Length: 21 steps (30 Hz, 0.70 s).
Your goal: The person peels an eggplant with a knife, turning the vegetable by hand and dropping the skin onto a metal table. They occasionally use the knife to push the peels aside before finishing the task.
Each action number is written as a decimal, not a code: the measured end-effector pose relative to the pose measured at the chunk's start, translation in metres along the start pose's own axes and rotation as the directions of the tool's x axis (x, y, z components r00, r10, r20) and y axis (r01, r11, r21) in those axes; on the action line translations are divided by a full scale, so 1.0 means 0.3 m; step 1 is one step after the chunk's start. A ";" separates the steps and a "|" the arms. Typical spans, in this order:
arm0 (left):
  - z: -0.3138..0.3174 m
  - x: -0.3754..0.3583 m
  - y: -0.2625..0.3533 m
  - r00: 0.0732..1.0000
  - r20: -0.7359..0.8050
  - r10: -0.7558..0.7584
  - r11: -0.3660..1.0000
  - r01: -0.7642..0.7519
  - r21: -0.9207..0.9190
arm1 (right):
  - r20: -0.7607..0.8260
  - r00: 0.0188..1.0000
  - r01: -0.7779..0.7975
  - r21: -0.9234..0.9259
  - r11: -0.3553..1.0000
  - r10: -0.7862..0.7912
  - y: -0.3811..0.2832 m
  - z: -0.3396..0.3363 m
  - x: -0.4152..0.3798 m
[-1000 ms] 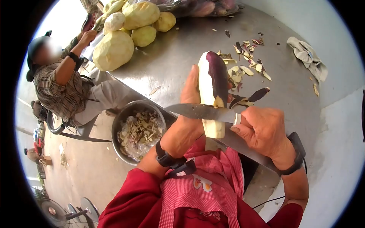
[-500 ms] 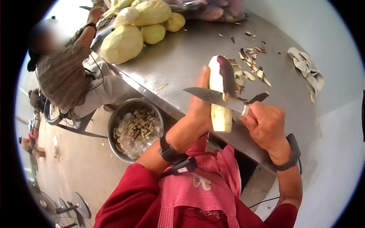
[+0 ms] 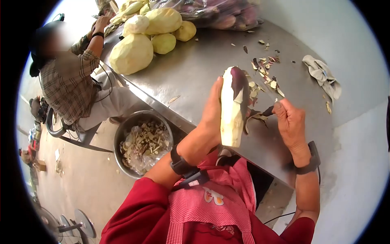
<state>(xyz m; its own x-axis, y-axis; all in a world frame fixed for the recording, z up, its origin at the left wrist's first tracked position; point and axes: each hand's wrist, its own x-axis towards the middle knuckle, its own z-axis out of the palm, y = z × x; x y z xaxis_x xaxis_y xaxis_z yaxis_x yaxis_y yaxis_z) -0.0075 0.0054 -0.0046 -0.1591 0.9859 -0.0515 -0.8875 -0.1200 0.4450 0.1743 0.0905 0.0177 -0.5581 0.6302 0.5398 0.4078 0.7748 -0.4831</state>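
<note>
My left hand (image 3: 212, 107) is wrapped round the left side of a partly peeled eggplant (image 3: 230, 118), held upright over the metal table's near edge. Pale flesh shows down its front, and dark purple skin remains at its upper right. To the right, my right hand (image 3: 289, 122) is closed round a knife, whose blade is hard to make out. A dark strip of peel (image 3: 254, 116) hangs between the eggplant and my right hand. Beyond them, peel scraps (image 3: 266, 73) lie on the table.
Peeled pale vegetables (image 3: 132, 54) and a plastic bag of eggplants (image 3: 227, 18) sit at the back. A cloth (image 3: 323, 75) lies at right. Below the table's left edge stands a metal bowl (image 3: 118, 152) of peelings. A person (image 3: 69, 83) sits at left.
My right hand has moved right, off the eggplant, and the knife no longer crosses it. More pale flesh shows on the eggplant's front. The view has shifted slightly.
</note>
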 end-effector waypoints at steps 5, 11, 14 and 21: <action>-0.023 0.004 0.002 1.000 -0.009 -0.021 1.000 0.022 0.012 | 0.071 0.992 0.102 0.090 0.991 -0.108 -0.086 -0.017 -0.026; -0.023 -0.001 -0.012 0.998 0.050 0.047 0.994 -0.052 0.099 | 0.077 0.932 0.357 -0.022 0.934 -0.355 -0.112 -0.001 -0.044; 0.003 -0.014 -0.012 0.999 0.018 0.049 0.988 -0.051 0.146 | 0.065 0.932 0.361 -0.087 0.928 -0.357 -0.106 -0.005 -0.044; -0.010 -0.008 -0.012 0.999 0.009 0.044 0.970 -0.044 0.239 | 0.045 0.942 0.335 -0.131 0.933 -0.332 -0.091 0.007 -0.042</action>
<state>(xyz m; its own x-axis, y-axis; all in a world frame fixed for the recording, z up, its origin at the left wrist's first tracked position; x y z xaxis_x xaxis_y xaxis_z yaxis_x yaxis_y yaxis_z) -0.0052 0.0033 -0.0087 -0.1938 0.9807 -0.0243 -0.7504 -0.1323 0.6476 0.1688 0.0613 0.0227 -0.6934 0.3345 0.6382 0.2882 0.9405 -0.1798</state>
